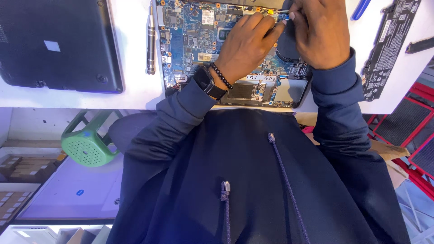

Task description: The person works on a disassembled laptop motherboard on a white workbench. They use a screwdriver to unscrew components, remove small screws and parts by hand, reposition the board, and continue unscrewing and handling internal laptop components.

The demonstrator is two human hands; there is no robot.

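The opened laptop point(235, 58) lies at the table's point(135, 90) far edge, board bare; left hand point(246, 47) and right hand point(318, 31) pinch together on a small connector point(284, 18) far right; a tug could likely tear it; screwdriver point(151, 40) lies left.

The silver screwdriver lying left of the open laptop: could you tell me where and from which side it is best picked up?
Grip the screwdriver around the middle of its thick knurled handle, coming from above with fingers on its left and right sides. It lies flat on the white table, lengthwise away from the person, with bare table to its left; the laptop edge sits close on its right, so pinch narrowly.
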